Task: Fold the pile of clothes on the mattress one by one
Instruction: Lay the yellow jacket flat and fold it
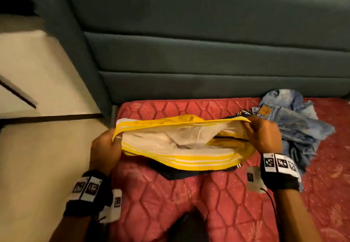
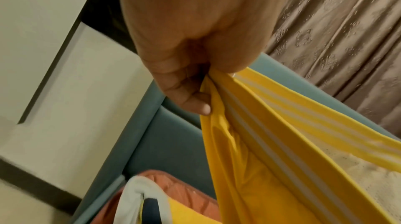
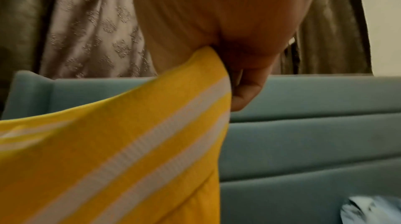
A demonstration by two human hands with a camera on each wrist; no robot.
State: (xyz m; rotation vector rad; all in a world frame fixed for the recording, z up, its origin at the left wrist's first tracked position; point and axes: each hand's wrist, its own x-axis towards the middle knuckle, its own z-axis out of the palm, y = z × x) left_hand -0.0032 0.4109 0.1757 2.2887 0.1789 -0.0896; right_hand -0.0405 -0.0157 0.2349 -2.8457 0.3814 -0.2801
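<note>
So your left hand (image 1: 106,147) has its fingers (image 2: 190,97) curled around the left end of the yellow garment (image 1: 181,143), pinching the striped waistband with the thumb on top. Your right hand (image 1: 263,134) does the same at the other end: in the right wrist view the fingers (image 3: 245,93) are bunched up behind the fabric and the band's edge is tucked into the grip. Between your two hands the waistband is pulled open and held up off the mattress (image 1: 236,213), so you're looking straight down into the white mesh lining (image 1: 170,139). The band is yellow with white stripes, and a dark navy part of the same piece hangs underneath, toward you.

Further out, the garment sits over the left half of the red quilted mattress, close to its far edge. A crumpled pair of light blue jeans (image 1: 295,124) lies at the far right, just behind and beside your right hand, with a tan patch showing on the waist. Both wrists wear black straps with printed black-and-white marker tags.

Behind the mattress, a teal padded headboard (image 1: 208,52) runs along the far edge. A pale wall with a dark line across it is off the left edge, and the wrist views catch a patterned brownish curtain (image 2: 338,30) above the headboard.
</note>
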